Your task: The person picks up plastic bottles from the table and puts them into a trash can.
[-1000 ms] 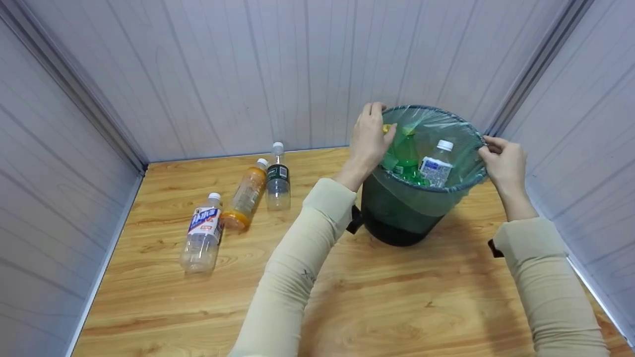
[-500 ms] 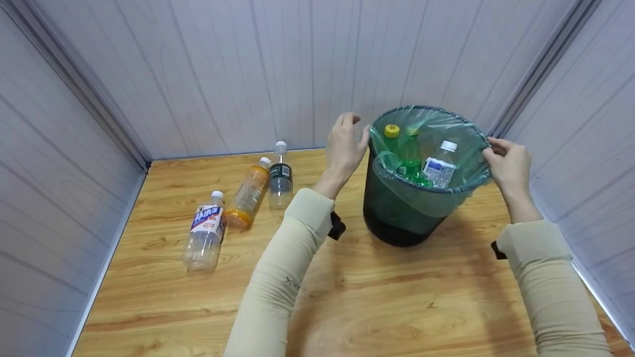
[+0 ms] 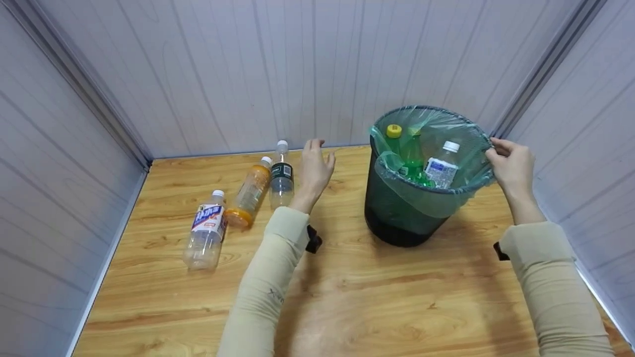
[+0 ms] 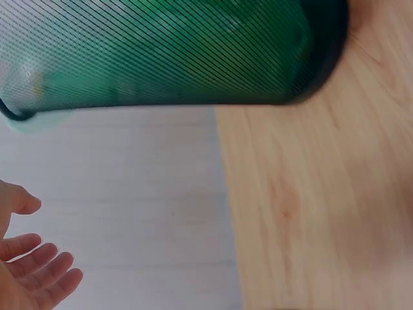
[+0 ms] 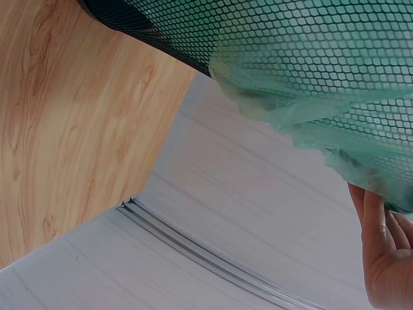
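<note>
A black mesh bin [image 3: 397, 213] lined with a thin green plastic bag [image 3: 421, 201] stands upright on the wood-grain surface. Inside it are green bottles with yellow caps [image 3: 394, 131] and a white-capped clear bottle [image 3: 441, 168]. At the bin's right rim, my right hand [image 3: 514, 163] pinches the edge and bag between thumb and fingers; the right wrist view shows these fingers [image 5: 374, 223] against the bag. My left hand [image 3: 315, 168] is in the air, holding nothing, beside a clear bottle with a dark green label [image 3: 282, 171]. Its fingers [image 4: 48, 265] look loosely spread in the left wrist view.
Left of that bottle lie an orange-banded bottle [image 3: 250, 191] and a clear bottle with a white, blue and red label [image 3: 206, 230]. Pale panelled walls [image 3: 223, 74] enclose the wooden surface [image 3: 347, 297] at the back and both sides.
My left hand has come off the bin's left rim and moved left toward the lying bottles. My right hand keeps its hold on the right rim.
</note>
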`<move>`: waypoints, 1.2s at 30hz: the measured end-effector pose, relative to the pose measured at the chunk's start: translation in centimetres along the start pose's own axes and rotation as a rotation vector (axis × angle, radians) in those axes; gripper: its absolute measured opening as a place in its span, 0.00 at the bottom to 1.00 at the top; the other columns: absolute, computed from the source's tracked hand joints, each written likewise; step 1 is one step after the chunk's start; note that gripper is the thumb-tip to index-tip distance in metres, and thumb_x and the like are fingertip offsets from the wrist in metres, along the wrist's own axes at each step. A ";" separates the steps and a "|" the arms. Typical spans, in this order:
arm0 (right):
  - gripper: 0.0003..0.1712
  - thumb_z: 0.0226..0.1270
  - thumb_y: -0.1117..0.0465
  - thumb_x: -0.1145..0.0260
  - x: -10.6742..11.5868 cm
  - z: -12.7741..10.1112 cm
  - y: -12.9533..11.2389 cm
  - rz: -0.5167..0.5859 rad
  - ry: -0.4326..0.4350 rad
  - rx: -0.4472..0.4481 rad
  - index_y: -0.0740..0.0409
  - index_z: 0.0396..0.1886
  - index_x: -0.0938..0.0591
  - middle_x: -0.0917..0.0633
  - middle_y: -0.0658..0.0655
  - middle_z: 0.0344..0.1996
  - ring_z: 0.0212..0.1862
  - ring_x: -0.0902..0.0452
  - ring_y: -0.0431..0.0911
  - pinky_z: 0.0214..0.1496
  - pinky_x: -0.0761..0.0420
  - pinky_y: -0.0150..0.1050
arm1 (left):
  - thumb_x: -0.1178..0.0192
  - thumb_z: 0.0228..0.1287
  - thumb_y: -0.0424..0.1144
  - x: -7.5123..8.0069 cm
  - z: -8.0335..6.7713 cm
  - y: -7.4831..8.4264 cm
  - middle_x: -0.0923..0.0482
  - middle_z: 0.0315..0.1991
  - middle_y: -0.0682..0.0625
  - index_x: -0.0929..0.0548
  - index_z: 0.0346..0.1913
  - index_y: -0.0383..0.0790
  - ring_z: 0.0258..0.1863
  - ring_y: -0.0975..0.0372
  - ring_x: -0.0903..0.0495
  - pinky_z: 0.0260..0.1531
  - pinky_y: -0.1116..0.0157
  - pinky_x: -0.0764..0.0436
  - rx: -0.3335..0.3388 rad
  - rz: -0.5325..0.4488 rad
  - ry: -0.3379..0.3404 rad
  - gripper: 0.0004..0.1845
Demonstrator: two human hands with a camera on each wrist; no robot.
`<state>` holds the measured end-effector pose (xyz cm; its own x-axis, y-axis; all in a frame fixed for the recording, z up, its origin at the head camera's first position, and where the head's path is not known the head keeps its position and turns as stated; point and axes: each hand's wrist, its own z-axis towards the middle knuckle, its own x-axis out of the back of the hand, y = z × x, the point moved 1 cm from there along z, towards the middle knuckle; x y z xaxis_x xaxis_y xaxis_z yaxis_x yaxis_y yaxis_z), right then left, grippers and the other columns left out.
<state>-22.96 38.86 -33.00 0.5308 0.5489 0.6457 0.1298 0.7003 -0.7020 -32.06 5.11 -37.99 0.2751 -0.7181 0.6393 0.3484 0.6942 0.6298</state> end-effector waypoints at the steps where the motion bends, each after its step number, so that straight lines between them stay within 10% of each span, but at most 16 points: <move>1: 0.21 0.59 0.65 0.51 0.0 0.0 0.0 0.004 0.000 0.000 0.66 0.51 0.24 0.21 0.67 0.43 0.36 0.27 0.40 0.27 0.34 0.22 | 0.43 0.56 0.36 0.1 -0.1 -0.5 0.28 0.46 0.41 0.27 0.49 0.30 0.46 0.53 0.27 0.45 0.64 0.28 0.012 0.023 0.000 0.18; 36: 0.21 0.58 0.64 0.50 0.1 0.1 0.2 0.024 0.008 0.010 0.66 0.50 0.23 0.20 0.67 0.42 0.33 0.28 0.33 0.27 0.34 0.21 | 0.34 0.43 0.36 8.3 -4.6 -14.6 0.41 0.50 0.28 0.42 0.55 0.21 0.50 0.39 0.38 0.46 0.44 0.35 0.427 0.355 -0.301 0.39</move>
<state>-22.98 39.10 -33.08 0.5402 0.5622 0.6262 0.1082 0.6916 -0.7142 -30.71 -11.19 -43.89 0.0222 -0.4379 0.8987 -0.1232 0.8909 0.4372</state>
